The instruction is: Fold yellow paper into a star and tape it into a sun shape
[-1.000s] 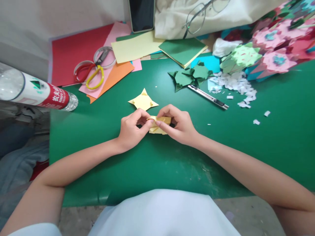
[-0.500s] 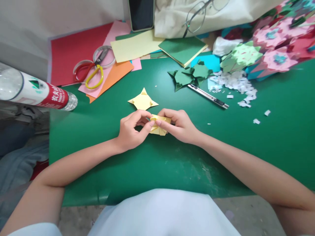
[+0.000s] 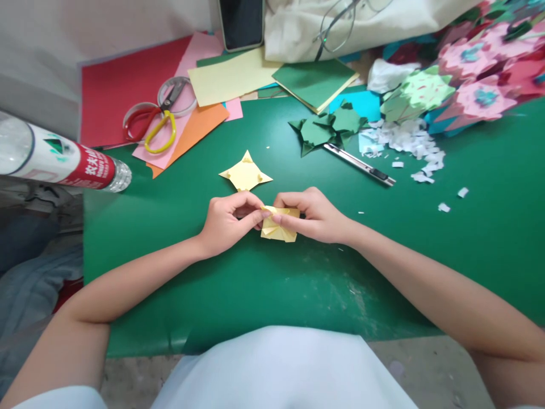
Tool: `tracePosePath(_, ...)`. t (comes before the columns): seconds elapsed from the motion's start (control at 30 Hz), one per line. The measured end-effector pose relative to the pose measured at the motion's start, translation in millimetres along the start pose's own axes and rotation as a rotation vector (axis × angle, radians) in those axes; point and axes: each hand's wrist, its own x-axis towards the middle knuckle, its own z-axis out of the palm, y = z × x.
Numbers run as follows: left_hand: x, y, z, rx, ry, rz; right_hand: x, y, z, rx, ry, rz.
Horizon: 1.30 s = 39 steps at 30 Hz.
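Note:
A folded piece of yellow paper [image 3: 280, 229] is held between my two hands, just above the green table. My left hand [image 3: 227, 223] pinches its upper left corner between thumb and index finger. My right hand [image 3: 314, 217] grips it from the right, thumb pressed on the front and the fingers bent behind, partly hidden. Creases fan out across the lower part of the paper. Just beyond my left hand lies a finished-looking yellow four-pointed paper piece [image 3: 246, 172] with small curled bits near its points.
Scissors [image 3: 164, 113] lie on coloured paper sheets [image 3: 128, 85] at back left, near a water bottle [image 3: 63, 156]. A utility knife [image 3: 360, 165] rests beside green folded paper pieces [image 3: 317, 132]. White paper scraps [image 3: 411, 142], paper flowers [image 3: 481, 102], a phone [image 3: 241, 23] and glasses [image 3: 338, 25] occupy the back.
The yellow paper has tilted and dropped slightly, showing more of its creased lower face. My left fingers have closed nearer its upper left corner, and my right thumb has shifted slightly.

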Motion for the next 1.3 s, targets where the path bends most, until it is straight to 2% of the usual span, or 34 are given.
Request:
tracePosePath(0.17, 0, 2, -1.3, 0.043, -0.03, -0.049, -1, 1, 2, -0.032, 0.016, -0.047)
tracePosePath(0.43, -2, 2, -0.5, 0.197, -0.004, -0.01, -3, 3, 10, -0.137, 0.073, -0.107)
tracePosePath(0.63, 0, 3, -2.3, 0.105, -0.029, -0.076, -3, 2, 10, -0.156, 0.066, -0.116)
tracePosePath(0.77, 3, 4, -4.5, 0.002, -0.099, -0.111, -2, 0, 7, -0.147, 0.014, -0.111)
tracePosePath(0.9, 6, 3, -6.0, -0.038, -0.155, -0.095, 1, -2, 4, -0.121, -0.037, -0.072)
tracePosePath(1.17, 3, 3, -4.3, -0.011, -0.129, -0.066, 3, -2, 1, -0.061, -0.031, -0.017)
tracePosePath(1.3, 2, 3, -5.7, 0.039, -0.134, 0.004, 3, -3, 1, -0.07, -0.043, -0.023)
